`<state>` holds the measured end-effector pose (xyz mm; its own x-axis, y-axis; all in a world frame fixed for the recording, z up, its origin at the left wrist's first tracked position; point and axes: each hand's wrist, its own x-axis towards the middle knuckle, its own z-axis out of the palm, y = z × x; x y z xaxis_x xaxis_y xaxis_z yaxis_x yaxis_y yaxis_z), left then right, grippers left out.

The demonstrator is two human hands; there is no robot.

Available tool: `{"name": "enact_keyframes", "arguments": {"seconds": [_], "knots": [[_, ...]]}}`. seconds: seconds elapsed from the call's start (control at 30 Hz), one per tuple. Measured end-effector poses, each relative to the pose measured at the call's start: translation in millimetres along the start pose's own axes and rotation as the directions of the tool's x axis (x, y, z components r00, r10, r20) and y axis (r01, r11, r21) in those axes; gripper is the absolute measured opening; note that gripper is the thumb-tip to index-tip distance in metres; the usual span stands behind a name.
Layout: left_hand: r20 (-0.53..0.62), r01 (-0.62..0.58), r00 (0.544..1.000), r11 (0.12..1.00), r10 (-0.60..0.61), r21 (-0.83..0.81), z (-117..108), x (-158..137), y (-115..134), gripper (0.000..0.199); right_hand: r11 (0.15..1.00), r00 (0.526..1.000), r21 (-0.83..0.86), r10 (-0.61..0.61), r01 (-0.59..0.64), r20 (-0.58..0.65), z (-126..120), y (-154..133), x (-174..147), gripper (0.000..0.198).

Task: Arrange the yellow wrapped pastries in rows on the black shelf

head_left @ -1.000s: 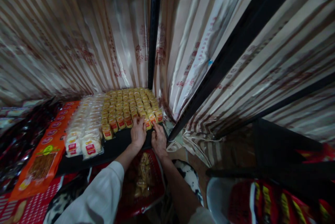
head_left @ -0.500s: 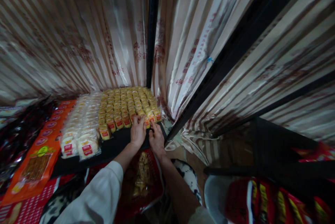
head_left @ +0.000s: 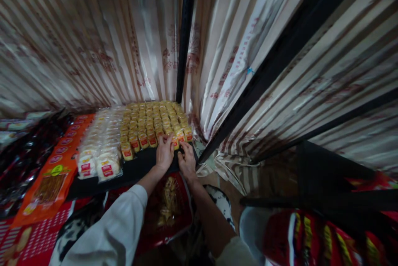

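Several rows of small yellow wrapped snack packets stand close together on a black shelf; the front ones bear red labels. At the front row, toward its right end, my left hand has bent fingers closed on a yellow packet. Just right of it, my right hand reaches the same row, its fingertips at the packets and its thumb apart from the fingers. I see nothing held in it. Left of the yellow rows are larger clear-wrapped white snack packs with red labels, in two rows.
An orange snack bag and dark shiny packs lie further left. Below the shelf sits an open red bag of yellow packets. A black metal post rises right of my hands; striped curtain hangs behind. Red packets are lower right.
The view has shifted slightly, so the shelf appears a little further right and higher. Both hands stay at the right part of the front row, with only slight finger movement.
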<state>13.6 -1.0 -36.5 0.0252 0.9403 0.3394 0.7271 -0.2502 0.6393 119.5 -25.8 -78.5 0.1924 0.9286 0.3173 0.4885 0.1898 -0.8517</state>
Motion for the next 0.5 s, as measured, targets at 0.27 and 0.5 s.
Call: {"name": "enact_keyframes", "arguments": {"seconds": [0.27,0.5], "knots": [[0.004,0.068,0.998,0.996,-0.068,-0.059,-27.6,-11.2,0.7,0.048,0.993,0.998,0.099,-0.067,0.068,-0.014,-12.1,-15.0,-9.1,0.035],[-0.026,0.004,1.0,0.994,-0.007,-0.107,-51.8,-89.0,-24.7,0.029,0.996,0.968,0.055,-0.086,0.075,0.237,-3.4,-38.4,-73.4,0.028]]}}
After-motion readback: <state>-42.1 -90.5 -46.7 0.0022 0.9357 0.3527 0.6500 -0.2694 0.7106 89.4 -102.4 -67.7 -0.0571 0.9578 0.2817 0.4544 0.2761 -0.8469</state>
